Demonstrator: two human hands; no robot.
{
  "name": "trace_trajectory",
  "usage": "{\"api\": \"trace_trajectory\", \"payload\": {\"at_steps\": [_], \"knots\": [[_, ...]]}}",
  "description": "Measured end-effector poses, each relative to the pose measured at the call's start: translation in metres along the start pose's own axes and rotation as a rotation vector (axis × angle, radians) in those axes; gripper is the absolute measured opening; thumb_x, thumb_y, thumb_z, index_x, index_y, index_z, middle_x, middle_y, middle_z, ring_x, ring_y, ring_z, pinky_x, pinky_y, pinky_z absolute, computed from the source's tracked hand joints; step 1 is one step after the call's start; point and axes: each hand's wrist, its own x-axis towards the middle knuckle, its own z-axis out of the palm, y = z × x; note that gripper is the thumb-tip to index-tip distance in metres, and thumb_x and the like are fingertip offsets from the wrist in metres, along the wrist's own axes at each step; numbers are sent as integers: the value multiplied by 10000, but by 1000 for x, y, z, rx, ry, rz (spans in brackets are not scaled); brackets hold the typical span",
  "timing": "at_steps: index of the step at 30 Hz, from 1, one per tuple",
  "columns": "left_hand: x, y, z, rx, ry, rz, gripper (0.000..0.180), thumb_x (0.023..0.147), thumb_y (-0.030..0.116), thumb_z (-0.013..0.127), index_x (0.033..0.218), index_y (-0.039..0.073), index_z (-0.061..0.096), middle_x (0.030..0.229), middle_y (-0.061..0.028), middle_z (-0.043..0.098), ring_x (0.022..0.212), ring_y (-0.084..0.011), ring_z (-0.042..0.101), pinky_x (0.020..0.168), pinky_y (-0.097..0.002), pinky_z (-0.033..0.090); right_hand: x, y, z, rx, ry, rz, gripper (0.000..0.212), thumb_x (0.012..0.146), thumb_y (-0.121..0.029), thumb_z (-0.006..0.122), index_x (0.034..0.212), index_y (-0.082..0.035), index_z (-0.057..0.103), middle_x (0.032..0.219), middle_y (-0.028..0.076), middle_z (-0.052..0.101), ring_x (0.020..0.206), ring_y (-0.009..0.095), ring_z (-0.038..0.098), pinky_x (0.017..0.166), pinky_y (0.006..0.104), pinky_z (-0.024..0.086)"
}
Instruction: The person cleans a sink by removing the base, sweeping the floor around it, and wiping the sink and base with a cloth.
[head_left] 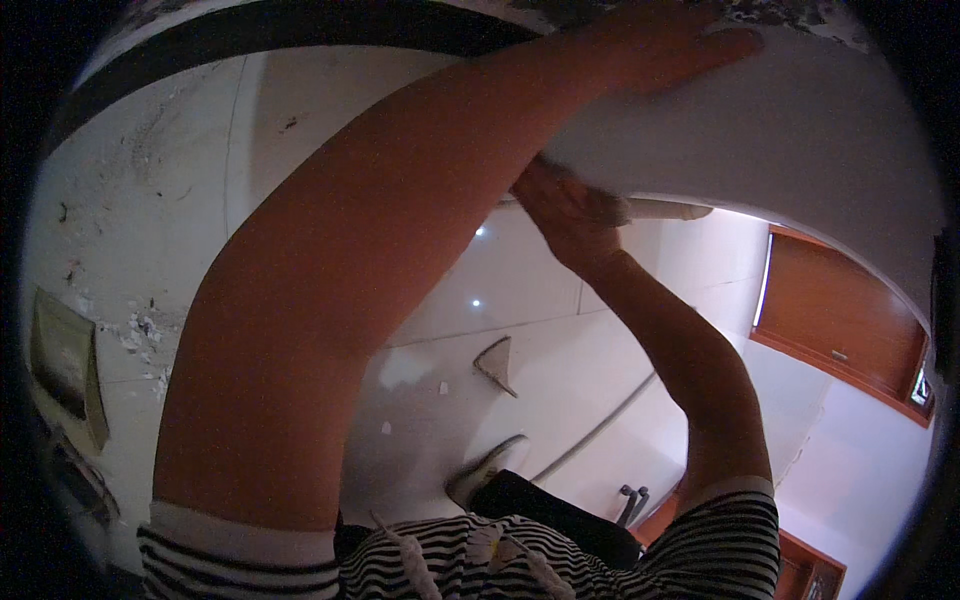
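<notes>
My left arm reaches across to the upper right. At its end my left hand [680, 45] lies flat against a large pale grey-white surface [780, 120], with its fingers stretched out and partly cut off by the top edge. Below it, my right hand [575, 215] is at the lower edge of that surface, fingers bent and partly hidden behind my left forearm. A beige, rounded strip [668, 210] sticks out to the right beside it. Whether the right hand grips this strip or the edge is too dark to tell.
A torn sandpaper-like piece [497, 365] and white scraps lie on the pale tiled floor [420, 360]. White flakes [148, 335] and a greenish-beige folded piece [68, 360] are at left. A shoe [490, 470] shows below; a brown wooden door [840, 310] stands at right.
</notes>
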Motion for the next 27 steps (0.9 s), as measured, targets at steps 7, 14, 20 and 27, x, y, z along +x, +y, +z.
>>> {"api": "trace_trajectory", "payload": {"at_steps": [7, 14, 20, 27], "knots": [[2, 8, 9, -371, 259, -121, 535, 854, 445, 327, 1069, -13, 500, 987, -225, 546, 943, -356, 507, 827, -390, 372, 37, -48, 65, 82, -85, 24, 410, 792, -244, 489, 1168, -101, 411, 1212, 112, 386, 1096, 247, 381, 873, 411, 337], [-6, 0, 3, -491, 168, -83, 560, 851, 469, 319, 1058, -16, 507, 959, -218, 556, 903, -332, 526, 809, -377, 377, 60, -42, 7, 327, -29, 228, 425, 809, -316, 484, 1118, -30, 432, 1160, 152, 435, 1036, 272, 441, 842, 434, 374], [5, -6, 1, -535, 60, -35, 588, 840, 495, 328, 1075, -16, 499, 999, -223, 541, 939, -341, 510, 834, -371, 364, 90, 6, -37, 391, 296, 319, 303, 781, -258, 469, 1012, -68, 519, 1067, 143, 499, 953, 312, 471, 836, 417, 387], [12, 10, 17, -408, 155, -238, 610, 832, 501, 344, 1134, -16, 456, 1115, -234, 479, 1036, -366, 452, 886, -374, 337, 57, -83, 57, 344, 288, 377, 319, 762, -273, 512, 1006, -67, 512, 1140, 143, 473, 1006, 285, 466, 844, 391, 398]]}}
